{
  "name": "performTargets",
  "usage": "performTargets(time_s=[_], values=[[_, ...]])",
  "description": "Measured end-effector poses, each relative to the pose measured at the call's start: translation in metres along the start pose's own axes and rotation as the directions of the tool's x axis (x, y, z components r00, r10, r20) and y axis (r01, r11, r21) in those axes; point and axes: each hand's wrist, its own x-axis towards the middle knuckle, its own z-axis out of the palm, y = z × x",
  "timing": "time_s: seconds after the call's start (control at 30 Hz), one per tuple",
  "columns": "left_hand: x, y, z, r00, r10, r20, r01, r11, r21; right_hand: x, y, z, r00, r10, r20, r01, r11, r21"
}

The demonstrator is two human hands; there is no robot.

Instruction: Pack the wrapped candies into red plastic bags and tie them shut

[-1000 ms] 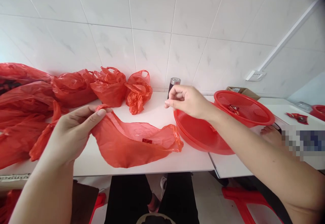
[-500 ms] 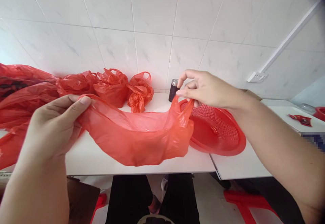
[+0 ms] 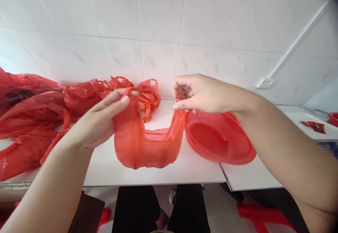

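A thin red plastic bag (image 3: 150,152) hangs between my two hands above the white table (image 3: 100,169), its mouth sagging in the middle. My left hand (image 3: 109,116) pinches one handle of it between thumb and fingers. The other handle is gripped by my right hand (image 3: 187,93), thumb against the curled fingers. Just right of the bag, below my right wrist, sits a red perforated plastic basket (image 3: 211,141) with a small red item (image 3: 224,138) inside.
Several red plastic bags (image 3: 34,116) crowd the left of the table along the tiled wall. At far right, a white tray (image 3: 293,120) carries small red packets (image 3: 315,126). A cardboard box (image 3: 87,212) and a red stool (image 3: 261,215) stand below. A socket (image 3: 266,83) is on the wall.
My left hand has moved right and now holds a handle loop rather than the bag's edge. My right hand has shifted slightly left. The stretched bag has narrowed between them.
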Motion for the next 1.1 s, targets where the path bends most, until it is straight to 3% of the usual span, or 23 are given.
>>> performTargets(time_s=[0.1,0.2,0.3,0.43,0.5,0.63,0.7,0.8,0.9,0.97,1.03,1.1], values=[[0.008,0.003,0.012,0.969,-0.140,0.204,0.079,0.957,0.280,0.014,-0.017,0.021,0.995,-0.098,-0.020,0.100,0.989,0.106],[0.014,0.000,0.022,0.935,-0.235,0.267,0.094,0.888,0.450,0.027,-0.025,0.045,0.968,-0.213,-0.130,0.238,0.947,0.217],[0.017,-0.006,0.023,0.940,-0.259,0.222,0.160,0.910,0.383,0.032,-0.014,0.061,0.936,-0.258,-0.239,0.316,0.916,0.248],[0.017,-0.017,0.018,0.933,-0.302,0.197,0.256,0.940,0.227,0.027,0.018,0.075,0.983,-0.142,-0.118,0.169,0.949,0.267],[0.018,-0.021,0.015,0.926,-0.318,0.204,0.278,0.939,0.203,0.017,0.025,0.080,0.986,-0.098,-0.132,0.135,0.941,0.311],[0.019,-0.019,0.010,0.913,-0.268,0.307,0.197,0.950,0.244,-0.012,0.015,0.089,0.969,-0.138,-0.203,0.211,0.891,0.401],[0.019,-0.014,0.007,0.881,-0.273,0.386,0.119,0.919,0.377,-0.020,0.011,0.095,0.955,-0.149,-0.258,0.251,0.869,0.427],[0.020,-0.014,0.007,0.848,-0.284,0.447,-0.022,0.824,0.566,-0.015,0.022,0.110,0.928,-0.042,-0.370,0.226,0.853,0.471],[0.018,-0.028,0.014,0.919,-0.176,0.353,-0.145,0.680,0.718,0.002,0.045,0.129,0.951,0.100,-0.291,0.076,0.840,0.537],[0.016,-0.041,0.020,0.970,0.013,0.243,-0.212,0.533,0.819,0.012,0.057,0.141,0.974,0.126,-0.188,0.021,0.777,0.629],[0.015,-0.052,0.025,0.955,0.219,0.199,-0.274,0.397,0.876,0.016,0.065,0.149,0.993,0.080,-0.088,0.013,0.665,0.747],[0.014,-0.058,0.026,0.913,0.339,0.228,-0.341,0.326,0.882,0.015,0.066,0.154,0.998,0.043,-0.042,0.011,0.566,0.824]])
